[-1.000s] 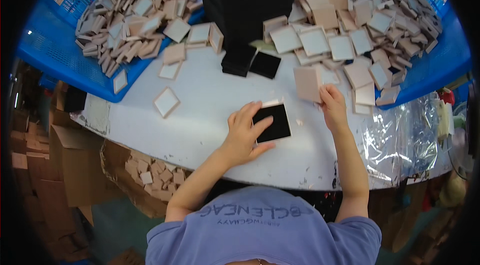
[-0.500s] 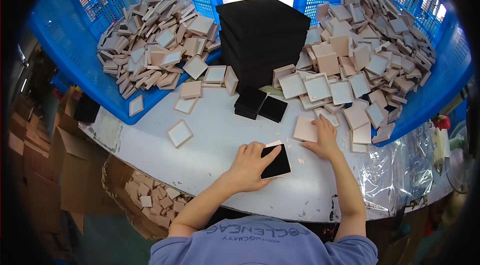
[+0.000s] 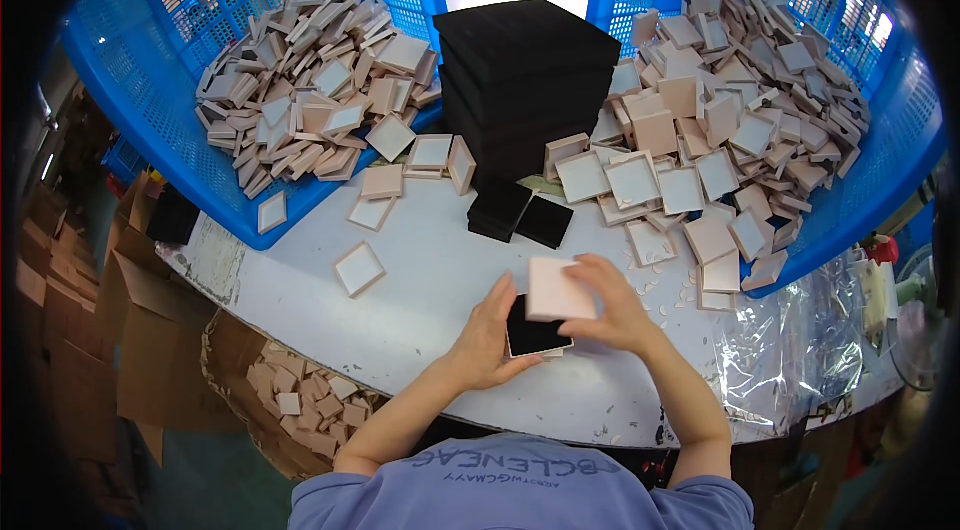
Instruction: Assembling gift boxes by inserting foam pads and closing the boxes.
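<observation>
My left hand (image 3: 480,345) grips the side of a small square box base (image 3: 533,337) with a black foam pad filling it. Just above that base, my right hand (image 3: 617,312) holds a pale pink box lid (image 3: 556,290) between thumb and fingers. The lid is slightly blurred and covers the far part of the base. Beyond my hands lie a short stack of small black foam pads (image 3: 497,212) and a single pad (image 3: 545,221) beside it. Several pale boxes with white insides (image 3: 635,180) spill onto the table to the right.
A tall stack of black foam slabs (image 3: 527,80) stands between two tipped blue baskets, left (image 3: 120,80) and right (image 3: 905,140), heaped with pale boxes. One box piece (image 3: 359,269) lies at the table's left. Clear plastic bags (image 3: 785,350) lie right; a carton (image 3: 235,370) of pieces stands lower left.
My right hand has picked the pink lid up off the table and brought it left, over the base. My left hand has shifted its hold to the base's side.
</observation>
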Demonstrator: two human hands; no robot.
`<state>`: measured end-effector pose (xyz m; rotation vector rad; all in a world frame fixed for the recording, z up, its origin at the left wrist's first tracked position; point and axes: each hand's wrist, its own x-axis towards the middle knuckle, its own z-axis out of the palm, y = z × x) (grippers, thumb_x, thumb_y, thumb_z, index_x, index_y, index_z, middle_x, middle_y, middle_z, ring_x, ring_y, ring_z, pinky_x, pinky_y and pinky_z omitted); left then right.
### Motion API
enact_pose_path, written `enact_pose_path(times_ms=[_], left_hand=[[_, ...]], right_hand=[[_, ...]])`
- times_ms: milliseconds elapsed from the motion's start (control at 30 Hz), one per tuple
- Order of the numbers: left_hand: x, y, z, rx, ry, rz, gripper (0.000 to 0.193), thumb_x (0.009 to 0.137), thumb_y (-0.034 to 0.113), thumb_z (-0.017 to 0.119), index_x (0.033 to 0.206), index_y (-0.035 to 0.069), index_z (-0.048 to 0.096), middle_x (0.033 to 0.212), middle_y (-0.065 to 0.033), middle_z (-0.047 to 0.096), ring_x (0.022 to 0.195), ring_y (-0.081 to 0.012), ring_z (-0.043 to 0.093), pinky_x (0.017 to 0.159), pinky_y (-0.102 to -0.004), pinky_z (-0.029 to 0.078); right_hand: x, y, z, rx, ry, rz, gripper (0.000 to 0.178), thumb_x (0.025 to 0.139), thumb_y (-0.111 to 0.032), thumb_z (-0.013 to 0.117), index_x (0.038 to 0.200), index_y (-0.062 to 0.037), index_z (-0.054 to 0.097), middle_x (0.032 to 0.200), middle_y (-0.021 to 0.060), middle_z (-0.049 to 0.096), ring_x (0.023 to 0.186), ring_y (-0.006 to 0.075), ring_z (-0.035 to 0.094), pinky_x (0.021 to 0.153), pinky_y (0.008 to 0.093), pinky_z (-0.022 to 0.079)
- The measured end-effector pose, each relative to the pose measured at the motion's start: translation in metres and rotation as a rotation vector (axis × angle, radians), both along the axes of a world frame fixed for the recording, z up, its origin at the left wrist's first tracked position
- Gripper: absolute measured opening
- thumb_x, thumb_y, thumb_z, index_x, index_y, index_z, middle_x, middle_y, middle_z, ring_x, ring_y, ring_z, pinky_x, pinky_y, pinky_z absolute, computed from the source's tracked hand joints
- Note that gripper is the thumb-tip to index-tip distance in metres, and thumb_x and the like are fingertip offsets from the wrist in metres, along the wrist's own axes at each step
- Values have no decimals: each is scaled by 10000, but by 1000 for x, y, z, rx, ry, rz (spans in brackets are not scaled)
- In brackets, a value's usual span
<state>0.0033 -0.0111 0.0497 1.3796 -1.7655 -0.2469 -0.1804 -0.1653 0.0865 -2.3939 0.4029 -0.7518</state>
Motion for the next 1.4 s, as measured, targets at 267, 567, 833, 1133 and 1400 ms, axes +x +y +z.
enact_pose_path(times_ms=[267,567,833,1133,1400], left_hand=[[8,-8,-6,10,116,-117,1080,660,306,777,1430,55,62,1427,-334,97,1241,-483,306,999,-474,319],[9,-3,12,142,-193,-31,947,627,350,795,1364,89,261,1400,-287,184,1187,-448,363,961,-457,366],[8,-11,-39,0,62,-120,1031,563,162,839,1355,191,179,1262,-233,370,1119,-431,426,866,-466,441],[17,-9,-39,3,64,-198,985,568,120,814,1332,198,197,1206,-241,383,1053,-417,456,832,-465,446],[20,43,-63,56,331,-32,1026,606,142,807,1377,172,132,1200,-154,426,1149,-312,434,932,-414,404]], right_hand=[[7,29,20,-321,189,215,614,665,-508,690,1194,-217,582,1209,259,446,1078,398,461,919,468,370],[3,35,8,-348,263,158,661,625,-378,754,1241,-272,539,1289,231,368,1143,380,423,954,494,360],[0,41,-16,245,107,192,651,694,-296,761,1273,-151,501,1412,246,212,1288,447,280,1031,460,312],[1,47,-33,324,-32,191,725,749,-336,696,1350,-79,382,1471,225,125,1360,387,169,1074,453,217],[8,49,-55,617,-214,132,708,800,-259,600,1399,-75,270,1471,223,141,1358,368,182,1086,467,186]])
